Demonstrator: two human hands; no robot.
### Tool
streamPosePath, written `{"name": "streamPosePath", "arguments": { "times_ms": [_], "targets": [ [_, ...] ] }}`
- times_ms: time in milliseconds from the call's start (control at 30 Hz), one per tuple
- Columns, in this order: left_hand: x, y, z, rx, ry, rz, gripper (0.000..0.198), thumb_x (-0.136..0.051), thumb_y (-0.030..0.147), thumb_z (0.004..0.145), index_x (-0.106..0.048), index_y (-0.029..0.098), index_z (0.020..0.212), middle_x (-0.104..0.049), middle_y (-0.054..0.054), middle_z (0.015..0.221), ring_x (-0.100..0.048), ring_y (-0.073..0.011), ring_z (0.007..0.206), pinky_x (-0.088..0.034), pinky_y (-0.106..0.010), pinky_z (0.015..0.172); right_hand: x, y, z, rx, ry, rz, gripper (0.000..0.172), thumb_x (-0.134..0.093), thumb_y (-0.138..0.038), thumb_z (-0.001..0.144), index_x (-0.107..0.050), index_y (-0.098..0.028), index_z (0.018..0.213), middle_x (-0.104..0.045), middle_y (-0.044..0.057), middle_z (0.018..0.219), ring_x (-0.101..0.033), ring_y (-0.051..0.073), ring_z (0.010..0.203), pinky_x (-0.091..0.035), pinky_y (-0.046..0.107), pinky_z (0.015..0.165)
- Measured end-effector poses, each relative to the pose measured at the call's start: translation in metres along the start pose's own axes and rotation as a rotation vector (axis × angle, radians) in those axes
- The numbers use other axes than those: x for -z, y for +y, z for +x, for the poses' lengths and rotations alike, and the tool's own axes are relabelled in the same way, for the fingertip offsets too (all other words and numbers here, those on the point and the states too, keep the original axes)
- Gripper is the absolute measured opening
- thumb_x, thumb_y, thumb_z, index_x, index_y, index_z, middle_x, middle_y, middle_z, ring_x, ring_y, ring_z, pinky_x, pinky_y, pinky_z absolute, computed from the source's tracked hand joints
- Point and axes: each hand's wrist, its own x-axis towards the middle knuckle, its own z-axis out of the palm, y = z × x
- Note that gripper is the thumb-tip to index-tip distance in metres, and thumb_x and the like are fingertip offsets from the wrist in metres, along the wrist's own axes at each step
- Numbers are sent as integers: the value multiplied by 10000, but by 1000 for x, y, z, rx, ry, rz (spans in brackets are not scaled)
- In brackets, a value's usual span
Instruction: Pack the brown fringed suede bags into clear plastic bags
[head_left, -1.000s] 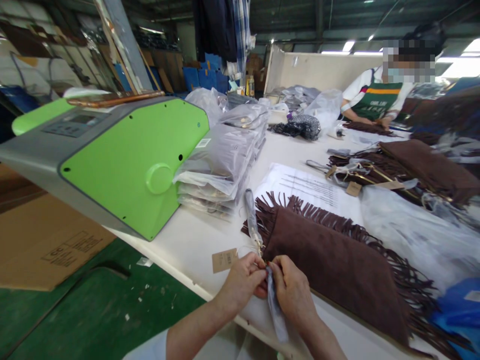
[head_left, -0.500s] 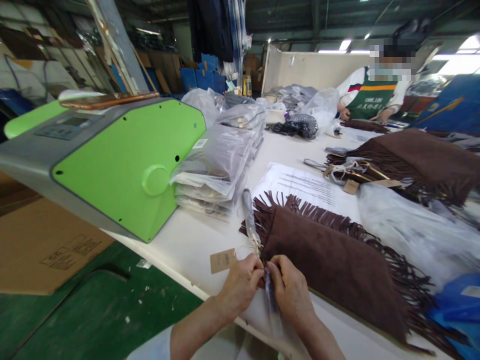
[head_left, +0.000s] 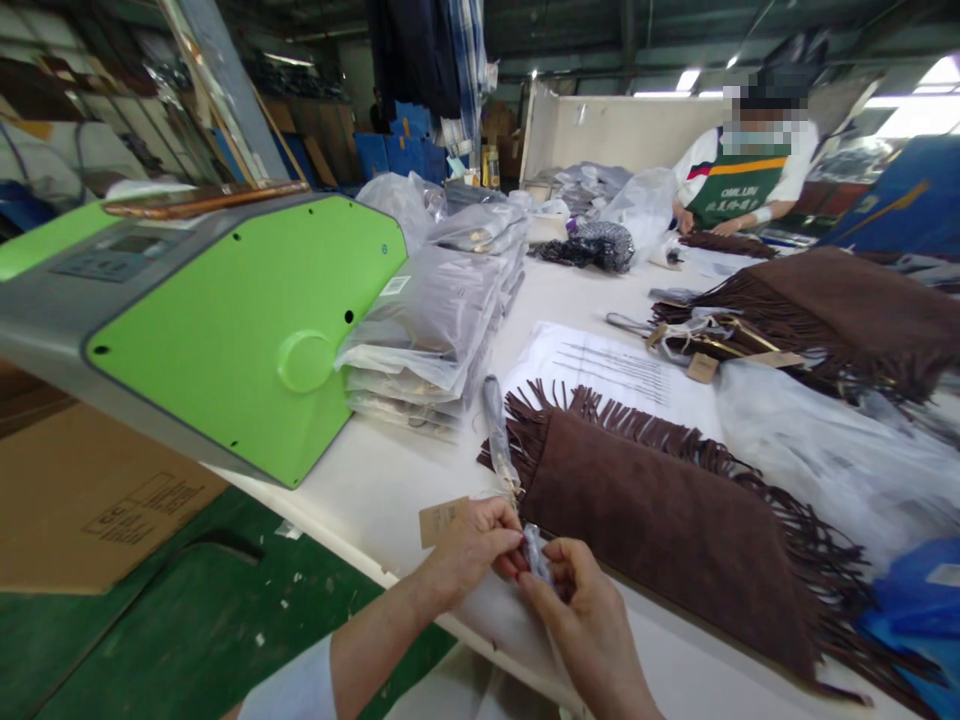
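Observation:
A dark brown fringed suede bag (head_left: 660,510) lies flat on the white table. At its near-left corner, my left hand (head_left: 476,550) has its fingertips closed on a thin clear plastic sleeve (head_left: 535,552). My right hand (head_left: 589,620) pinches the same sleeve from the other side, and the plastic is bunched up between the two hands. What the sleeve covers is hidden by the fingers. A kraft-paper tag (head_left: 441,518) sits beside my left hand. A plastic-wrapped strap (head_left: 497,430) runs up from the corner along the bag's left end.
A green and grey machine (head_left: 247,340) stands at left, beside a stack of bagged goods (head_left: 427,310). Behind the bag is a printed sheet (head_left: 600,365). More fringed brown bags (head_left: 847,310) and clear plastic (head_left: 810,450) lie at right. A co-worker (head_left: 739,190) stands across the table.
The sleeve, which hung down long between my hands, is now gathered short at the fingertips. My right hand has moved slightly down and opened its grip wider. The co-worker's hands have shifted.

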Motion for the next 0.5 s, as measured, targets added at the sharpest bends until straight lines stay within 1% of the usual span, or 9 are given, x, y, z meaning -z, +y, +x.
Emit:
{"name": "streamPosePath", "arguments": {
  "times_ms": [100, 200, 367, 500],
  "targets": [
    [3, 0, 0, 6, -11, -11, 178, -535, 319, 551, -492, 170, 638, -595, 6, 531, -540, -103, 465, -449, -233, 509, -3, -1, 2, -79, -74, 257, 288, -644, -405, 647, -518, -196, 800, -518, -64, 554, -463, 104, 500, -352, 220, 475],
    [5, 1, 1, 3, -34, 10, 186, -529, 321, 556, -474, 177, 659, -591, 10, 547, -543, -109, 481, -463, -251, 530, -6, -5, 1, -152, -96, 440, 348, -696, -420, 609, -516, -178, 783, -521, -71, 522, -435, 77, 464, -319, 200, 457],
    [6, 2, -1, -45, -51, 147, 127, -479, 309, 645, -434, 196, 677, -567, 20, 596, -554, -131, 551, -462, -275, 570, -5, -8, 1, -198, -109, 512, 381, -732, -423, 584, -521, -162, 763, -551, -58, 508, -444, 67, 445, -314, 194, 455],
    [2, 3, -6, -98, 21, 339, 46, -414, 214, 731, -407, 212, 685, -497, 34, 598, -501, -136, 581, -397, -272, 598, -9, -7, -1, -169, -94, 494, 343, -712, -424, 604, -512, -172, 724, -542, -61, 504, -453, 71, 445, -318, 193, 448]
  ]
}}
